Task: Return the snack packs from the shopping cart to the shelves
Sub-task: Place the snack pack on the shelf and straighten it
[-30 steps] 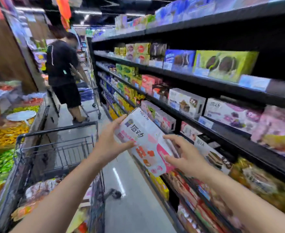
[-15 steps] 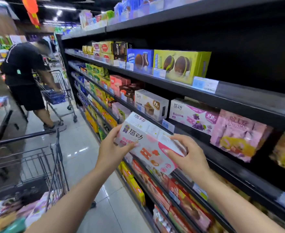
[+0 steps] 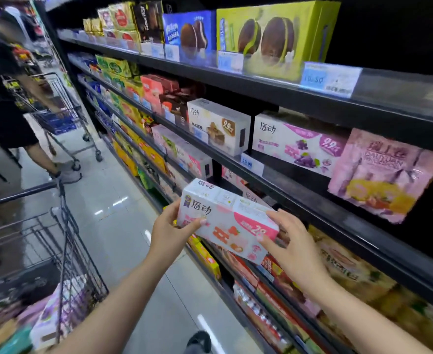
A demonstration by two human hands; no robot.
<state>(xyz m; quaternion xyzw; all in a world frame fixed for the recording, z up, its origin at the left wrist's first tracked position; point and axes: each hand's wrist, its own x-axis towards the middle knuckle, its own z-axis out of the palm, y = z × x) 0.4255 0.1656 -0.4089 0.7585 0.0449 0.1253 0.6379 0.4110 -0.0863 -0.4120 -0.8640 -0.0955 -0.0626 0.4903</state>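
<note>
I hold a white and pink snack box [image 3: 225,223] with strawberry pictures in both hands, just in front of the black shelves [image 3: 287,190]. My left hand [image 3: 172,231] grips its left end, thumb on the front face. My right hand [image 3: 289,241] grips its right end. The box sits level with the third shelf, where similar pink and white boxes [image 3: 184,152] stand. The shopping cart [image 3: 64,241] is at the lower left, with several snack packs [image 3: 52,318] in its basket.
A person in black [image 3: 0,98] stands up the aisle at the left with another cart [image 3: 64,116]. Shelves on the right carry many boxes: a purple grape box [image 3: 297,144], a brown box [image 3: 218,123], a pink bag [image 3: 384,175]. The tiled aisle floor [image 3: 123,208] runs between.
The view has swung right and closer to the shelves. The box has come nearer to the third shelf and lies more level. Both hands keep their hold.
</note>
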